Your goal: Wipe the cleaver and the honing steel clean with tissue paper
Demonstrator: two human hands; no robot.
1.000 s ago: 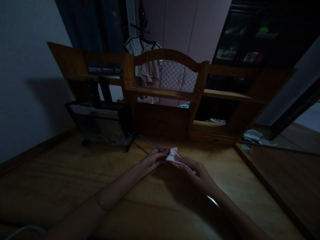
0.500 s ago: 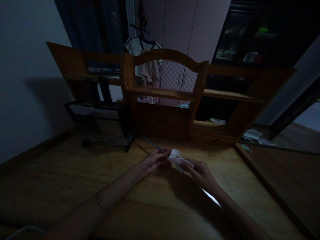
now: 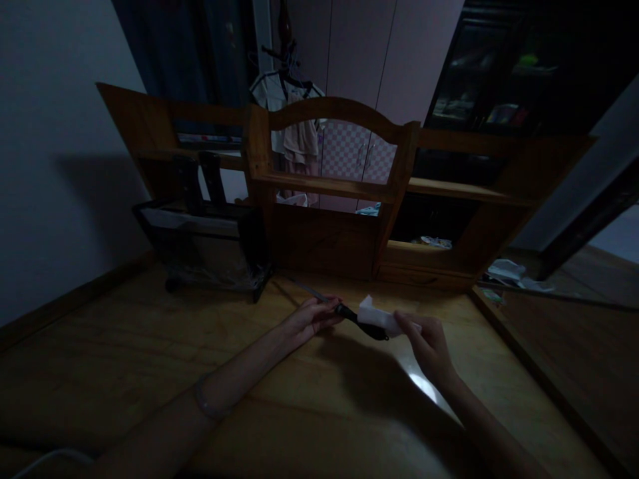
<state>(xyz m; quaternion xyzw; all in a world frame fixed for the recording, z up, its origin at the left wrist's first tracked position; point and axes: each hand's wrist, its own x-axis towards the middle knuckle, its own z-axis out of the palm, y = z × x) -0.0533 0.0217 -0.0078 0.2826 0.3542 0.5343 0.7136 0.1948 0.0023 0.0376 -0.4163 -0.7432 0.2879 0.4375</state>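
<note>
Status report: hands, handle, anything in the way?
Left hand gripping rod beside black handle. Right hand pinching tissue, partly covering handle. Rack near rod's far tip; nothing seen blocking hands.

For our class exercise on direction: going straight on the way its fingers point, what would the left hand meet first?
Probably the black handle, just beyond the left hand; then perhaps the white tissue, though depth is unclear.

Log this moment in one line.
left hand: holding slim grey black-handled tool; right hand: pinching white tissue-like sheet; sheet overlaps handle in view, contact unclear
</note>
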